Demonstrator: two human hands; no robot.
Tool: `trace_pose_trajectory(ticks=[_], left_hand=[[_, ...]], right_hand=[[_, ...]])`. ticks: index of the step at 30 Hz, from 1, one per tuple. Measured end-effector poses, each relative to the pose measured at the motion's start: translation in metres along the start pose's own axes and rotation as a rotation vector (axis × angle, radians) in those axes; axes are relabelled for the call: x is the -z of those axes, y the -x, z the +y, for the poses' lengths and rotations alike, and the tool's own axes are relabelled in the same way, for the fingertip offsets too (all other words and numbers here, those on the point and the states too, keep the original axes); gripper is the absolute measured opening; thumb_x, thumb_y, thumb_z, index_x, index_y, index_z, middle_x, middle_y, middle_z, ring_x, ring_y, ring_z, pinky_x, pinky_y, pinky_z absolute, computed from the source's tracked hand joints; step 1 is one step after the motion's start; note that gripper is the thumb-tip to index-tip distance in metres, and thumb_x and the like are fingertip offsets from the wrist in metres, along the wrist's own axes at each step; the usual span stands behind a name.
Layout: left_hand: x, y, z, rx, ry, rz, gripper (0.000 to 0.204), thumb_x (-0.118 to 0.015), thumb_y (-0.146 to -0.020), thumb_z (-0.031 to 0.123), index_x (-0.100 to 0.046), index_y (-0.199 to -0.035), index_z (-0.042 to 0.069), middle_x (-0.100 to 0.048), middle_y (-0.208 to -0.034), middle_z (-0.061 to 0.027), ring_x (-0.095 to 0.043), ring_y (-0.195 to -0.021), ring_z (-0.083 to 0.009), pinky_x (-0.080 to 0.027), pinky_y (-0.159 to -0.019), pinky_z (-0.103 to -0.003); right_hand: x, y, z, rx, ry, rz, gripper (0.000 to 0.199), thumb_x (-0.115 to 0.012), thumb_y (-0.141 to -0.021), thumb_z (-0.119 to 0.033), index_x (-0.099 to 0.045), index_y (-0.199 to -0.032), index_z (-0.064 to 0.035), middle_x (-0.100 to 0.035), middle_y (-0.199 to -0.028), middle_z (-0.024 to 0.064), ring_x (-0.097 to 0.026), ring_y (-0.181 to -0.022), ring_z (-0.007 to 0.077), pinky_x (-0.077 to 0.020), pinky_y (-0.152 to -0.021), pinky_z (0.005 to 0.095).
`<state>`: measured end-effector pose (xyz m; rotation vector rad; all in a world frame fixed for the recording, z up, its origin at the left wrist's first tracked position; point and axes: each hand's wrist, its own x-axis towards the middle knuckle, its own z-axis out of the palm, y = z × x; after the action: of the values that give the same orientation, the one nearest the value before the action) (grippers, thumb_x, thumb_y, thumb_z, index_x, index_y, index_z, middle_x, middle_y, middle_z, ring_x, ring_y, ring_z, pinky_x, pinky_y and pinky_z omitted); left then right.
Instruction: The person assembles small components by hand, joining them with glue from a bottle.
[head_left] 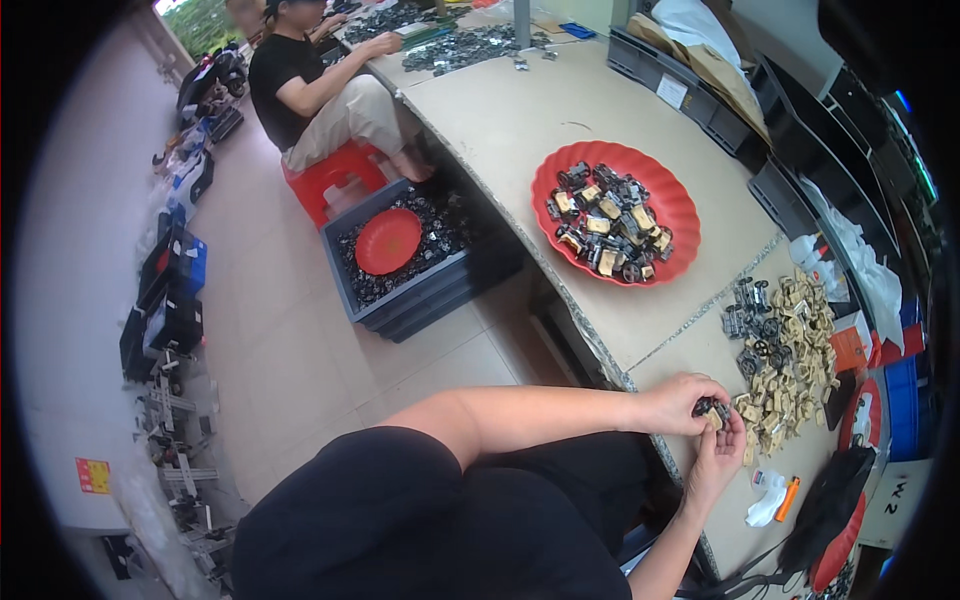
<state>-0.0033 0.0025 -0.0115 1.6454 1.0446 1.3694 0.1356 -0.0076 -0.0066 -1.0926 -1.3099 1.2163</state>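
Note:
Over the table's near edge, my left hand [682, 403] and my right hand [721, 452] meet on one small toy car [713, 414]. It has black wheels and a tan body part. Fingertips of both hands are closed round it and hide some of it. Just beyond the hands lies a heap of tan plastic toy car parts [785, 390]. Dark wheeled chassis [752, 318] are gathered along that heap's left side. Farther off, a red scalloped plate [683, 262] bears a pile of toy cars [610, 222] in black and tan.
A grey crate [415, 308] of dark parts, with a red plate [388, 242] on top, stands on the floor. Another person [310, 90] sits on a red stool [325, 185] at the table's far end. An orange lighter-like item [787, 499] lies right of my hands.

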Motion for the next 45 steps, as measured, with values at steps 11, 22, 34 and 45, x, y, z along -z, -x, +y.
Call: trace_pose_trajectory(ticks=[11, 22, 34, 45], left_hand=[[-0.001, -0.003, 0.003, -0.010, 0.015, 0.001, 0.034, -0.060, -0.061, 0.007, -0.057, -0.095, 0.002, -0.058, -0.084, -0.0125, -0.057, -0.076, -0.0234, -0.046, -0.068, -0.032], [0.000, -0.001, 0.007, -0.035, 0.033, -0.008, 0.032, -0.060, -0.064, 0.005, -0.056, -0.096, 0.001, -0.058, -0.086, -0.0120, -0.057, -0.073, -0.0202, -0.047, -0.065, -0.028], [0.003, 0.003, 0.007, -0.065, 0.054, -0.006, 0.031, -0.060, -0.066, 0.003, -0.055, -0.096, 0.000, -0.057, -0.085, -0.0120, -0.057, -0.073, -0.0194, -0.046, -0.064, -0.028], [0.006, -0.002, -0.008, 0.143, 0.103, -0.033, 0.030, -0.060, -0.068, 0.005, -0.058, -0.098, 0.004, -0.060, -0.087, -0.0030, -0.052, -0.073, -0.0064, -0.045, -0.064, -0.023]], right_hand=[[-0.003, 0.000, -0.007, 0.001, 0.018, -0.003, 0.034, -0.052, -0.079, 0.002, -0.040, -0.110, 0.0054, -0.048, -0.104, 0.0121, -0.050, -0.094, 0.0150, -0.0430, -0.079, 0.0224], [0.000, -0.003, 0.000, 0.054, -0.037, -0.009, 0.028, -0.049, -0.082, 0.000, -0.042, -0.108, 0.0049, -0.050, -0.100, 0.0111, -0.052, -0.089, 0.0138, -0.0449, -0.075, 0.0237], [-0.003, 0.001, -0.001, 0.037, -0.019, -0.009, 0.027, -0.046, -0.082, 0.002, -0.042, -0.108, 0.0057, -0.049, -0.102, 0.0132, -0.052, -0.090, 0.0146, -0.0453, -0.075, 0.0248], [0.001, -0.015, 0.016, 0.074, 0.046, -0.056, 0.039, -0.054, -0.077, 0.000, -0.040, -0.114, 0.0045, -0.046, -0.112, 0.0139, -0.046, -0.103, 0.0190, -0.0383, -0.087, 0.0283]])
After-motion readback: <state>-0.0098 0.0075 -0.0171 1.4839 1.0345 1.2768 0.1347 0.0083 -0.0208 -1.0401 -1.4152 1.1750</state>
